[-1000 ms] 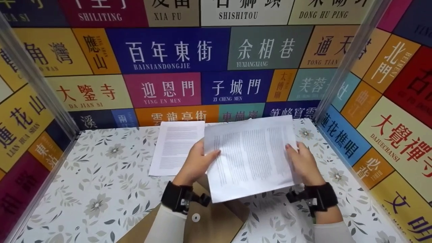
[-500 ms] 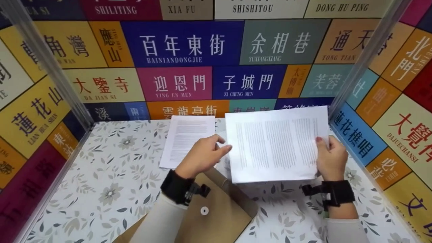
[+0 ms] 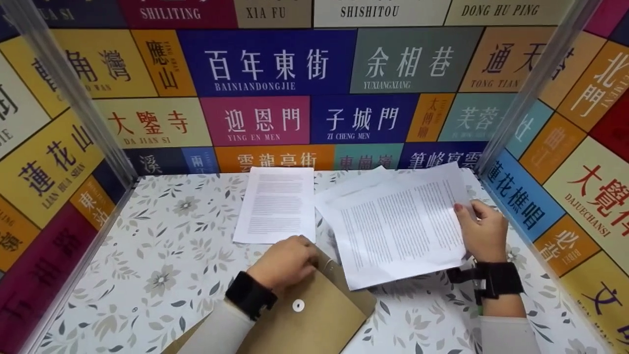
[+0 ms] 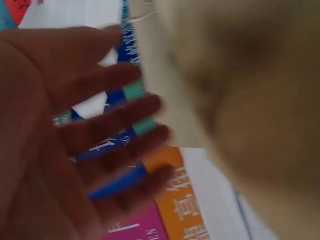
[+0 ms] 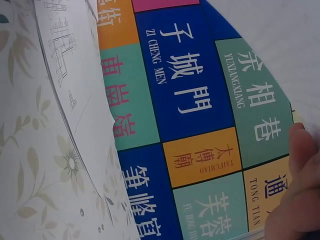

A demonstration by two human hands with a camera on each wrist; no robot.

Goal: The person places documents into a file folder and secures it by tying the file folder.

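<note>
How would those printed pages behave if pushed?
Probably floppy: the right wrist view shows one edge of the printed pages curving. They may slide apart, since their corners fan out. Likely light, as the right hand alone holds them.

Envelope [image 3: 328, 312], near centre: plain tan-brown with a white disc [image 3: 298, 305]; printed sheets [image 3: 400, 231], right, and paper stack [image 3: 280, 206], far centre-left: white, lined with grey type. Tabletop [image 3: 162, 250]: white, patterned with grey and beige leaves and flowers. Far wall [image 3: 265, 61]: blocks of blue, pink, orange and yellow, lettered in white, red and dark tones; wristbands [image 3: 250, 295] black, sleeves [image 3: 218, 327] pale grey.
</note>
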